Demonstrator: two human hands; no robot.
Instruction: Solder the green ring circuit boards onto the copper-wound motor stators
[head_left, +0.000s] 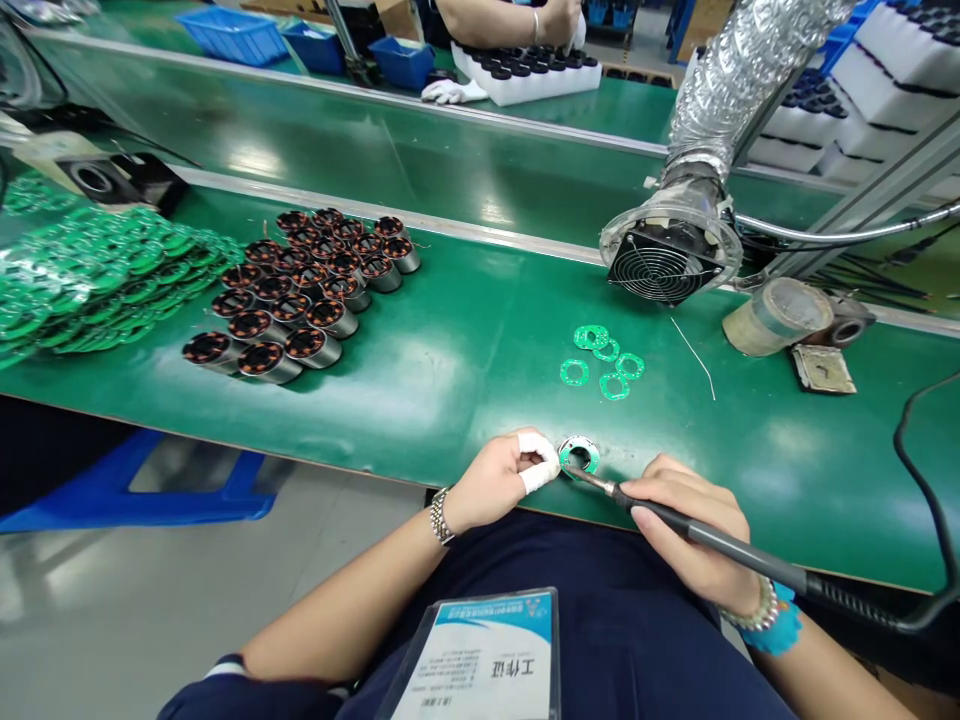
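My right hand [694,520] grips a soldering iron [705,540] like a pen, its metal tip resting at a ring-shaped green circuit board [590,457]. This board sits on top of a round metal part near the table's front edge. My left hand [510,470], with white covers on the thumb and index finger, pinches at the left side of that part. What exactly lies between those fingertips is too small to make out. Farther back are several loose green circuit board rings [615,386].
Rows of motor stators with copper windings [289,310] stand left of centre, beside heaped green boards [97,270]. A fume fan [664,268] hangs from a foil duct at right. A solder wire [694,358] lies near a tin [776,315]. Opposite, a person's hand [559,22] is over a white foam tray.
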